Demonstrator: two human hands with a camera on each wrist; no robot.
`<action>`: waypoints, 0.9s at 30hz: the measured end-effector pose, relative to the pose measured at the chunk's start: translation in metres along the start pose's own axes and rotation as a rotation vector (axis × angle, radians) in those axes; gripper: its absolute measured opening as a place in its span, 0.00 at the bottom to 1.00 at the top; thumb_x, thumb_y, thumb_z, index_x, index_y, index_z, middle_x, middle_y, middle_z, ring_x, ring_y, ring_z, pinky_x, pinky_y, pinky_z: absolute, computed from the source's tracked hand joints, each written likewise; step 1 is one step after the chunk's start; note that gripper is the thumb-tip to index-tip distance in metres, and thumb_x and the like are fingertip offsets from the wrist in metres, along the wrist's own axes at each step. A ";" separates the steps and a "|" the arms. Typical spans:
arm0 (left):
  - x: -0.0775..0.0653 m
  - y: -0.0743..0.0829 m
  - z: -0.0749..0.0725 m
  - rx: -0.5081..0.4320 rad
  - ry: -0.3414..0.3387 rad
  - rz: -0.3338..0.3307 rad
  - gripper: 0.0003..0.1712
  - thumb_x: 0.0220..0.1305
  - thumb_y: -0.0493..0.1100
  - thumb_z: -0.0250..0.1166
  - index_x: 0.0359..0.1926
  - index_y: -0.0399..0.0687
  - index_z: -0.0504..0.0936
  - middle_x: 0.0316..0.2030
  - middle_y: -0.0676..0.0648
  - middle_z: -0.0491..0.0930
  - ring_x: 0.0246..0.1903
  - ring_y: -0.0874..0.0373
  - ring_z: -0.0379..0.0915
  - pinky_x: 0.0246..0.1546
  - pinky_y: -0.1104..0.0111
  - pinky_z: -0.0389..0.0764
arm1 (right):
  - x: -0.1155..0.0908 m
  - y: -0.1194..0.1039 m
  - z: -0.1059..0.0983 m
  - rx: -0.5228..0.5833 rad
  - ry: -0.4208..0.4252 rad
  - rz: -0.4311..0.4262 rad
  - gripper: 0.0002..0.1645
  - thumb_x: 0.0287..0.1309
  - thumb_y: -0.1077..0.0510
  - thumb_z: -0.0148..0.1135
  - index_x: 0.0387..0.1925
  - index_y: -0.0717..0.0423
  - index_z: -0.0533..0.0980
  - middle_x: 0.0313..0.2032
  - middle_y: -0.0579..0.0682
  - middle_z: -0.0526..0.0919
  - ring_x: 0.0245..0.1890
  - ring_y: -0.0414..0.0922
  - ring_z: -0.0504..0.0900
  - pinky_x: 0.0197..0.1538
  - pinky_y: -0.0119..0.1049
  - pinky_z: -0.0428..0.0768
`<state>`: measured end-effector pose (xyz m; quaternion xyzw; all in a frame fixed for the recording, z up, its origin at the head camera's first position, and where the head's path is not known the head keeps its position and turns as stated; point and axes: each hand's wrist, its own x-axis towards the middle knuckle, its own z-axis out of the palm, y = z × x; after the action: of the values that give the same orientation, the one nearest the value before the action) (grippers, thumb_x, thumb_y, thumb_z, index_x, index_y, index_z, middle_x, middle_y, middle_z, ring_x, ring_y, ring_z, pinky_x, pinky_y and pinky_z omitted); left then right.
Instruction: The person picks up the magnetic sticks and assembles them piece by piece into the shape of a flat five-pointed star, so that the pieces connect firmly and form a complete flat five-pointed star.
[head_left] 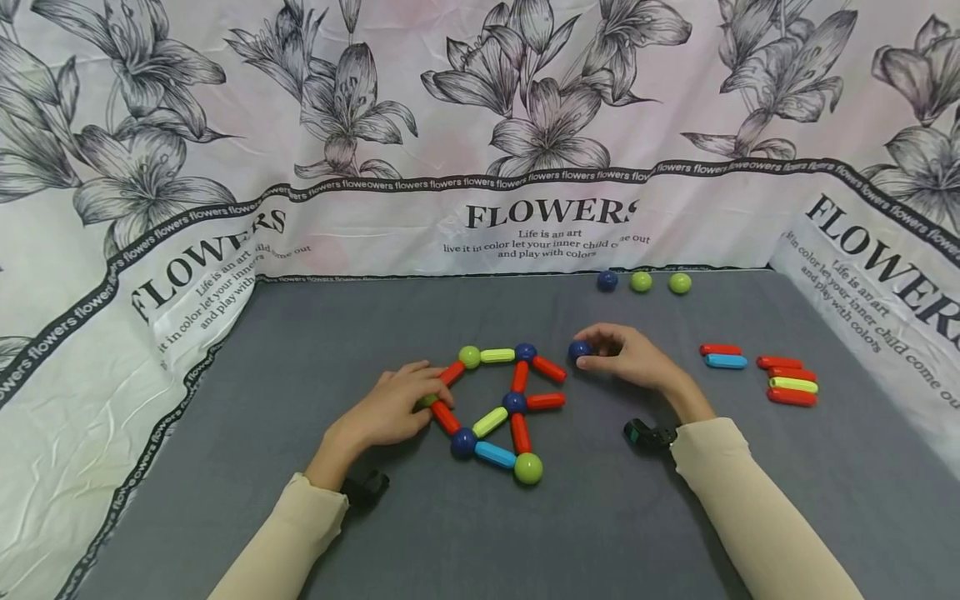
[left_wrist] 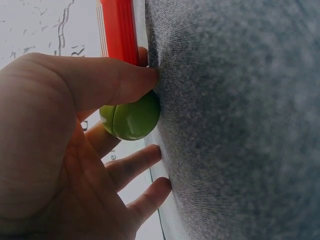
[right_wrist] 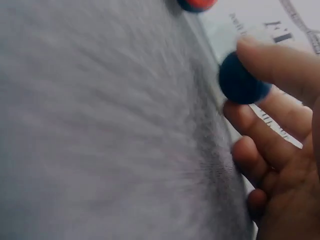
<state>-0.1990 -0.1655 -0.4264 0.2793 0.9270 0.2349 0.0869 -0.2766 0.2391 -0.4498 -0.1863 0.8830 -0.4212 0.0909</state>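
A flat figure of coloured rods and balls lies on the grey cloth in the head view, its blue middle ball (head_left: 514, 402) joining several rods. At its left corner my left hand (head_left: 393, 406) pinches a green ball (left_wrist: 134, 119), the thumb across where a red rod (left_wrist: 119, 30) meets it. To the figure's right, my right hand (head_left: 626, 358) holds a loose blue ball (right_wrist: 242, 80) between thumb and fingers. That ball is apart from the free end of the upper red rod (head_left: 550, 369). Another red rod (head_left: 546, 402) also points right with a free end.
One blue ball (head_left: 607, 281) and two green balls (head_left: 679, 283) lie at the back edge. On the right are a blue rod (head_left: 725, 362), a yellow-green rod (head_left: 793, 385) and several red rods (head_left: 792, 397). A flower-printed cloth (head_left: 360, 233) rises behind.
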 end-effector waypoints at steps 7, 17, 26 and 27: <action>0.000 -0.002 0.001 0.006 0.011 0.009 0.16 0.66 0.35 0.63 0.47 0.60 0.85 0.71 0.44 0.72 0.77 0.37 0.54 0.68 0.35 0.57 | -0.022 -0.004 0.011 0.088 -0.053 -0.044 0.21 0.60 0.54 0.73 0.54 0.48 0.81 0.39 0.49 0.79 0.36 0.44 0.75 0.37 0.33 0.72; 0.001 -0.001 0.003 0.003 0.004 0.002 0.15 0.66 0.34 0.63 0.47 0.59 0.85 0.70 0.44 0.73 0.77 0.38 0.54 0.68 0.34 0.57 | -0.032 -0.008 0.021 0.083 -0.078 -0.072 0.22 0.57 0.53 0.75 0.54 0.44 0.81 0.40 0.50 0.79 0.39 0.45 0.74 0.40 0.33 0.72; 0.001 -0.001 0.004 0.004 0.008 0.001 0.15 0.66 0.35 0.63 0.47 0.60 0.85 0.70 0.44 0.72 0.77 0.38 0.54 0.68 0.35 0.57 | -0.034 -0.010 0.025 0.029 -0.082 -0.091 0.25 0.56 0.51 0.76 0.56 0.42 0.81 0.42 0.48 0.79 0.40 0.46 0.73 0.41 0.34 0.71; 0.001 -0.001 0.004 0.005 0.008 0.000 0.15 0.66 0.35 0.63 0.47 0.60 0.85 0.71 0.44 0.72 0.77 0.38 0.54 0.68 0.35 0.57 | -0.034 -0.010 0.026 0.014 -0.079 -0.093 0.26 0.56 0.51 0.76 0.57 0.42 0.80 0.42 0.47 0.79 0.40 0.46 0.73 0.43 0.35 0.69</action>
<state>-0.1988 -0.1643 -0.4304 0.2786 0.9279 0.2337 0.0823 -0.2347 0.2289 -0.4582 -0.2429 0.8662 -0.4232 0.1076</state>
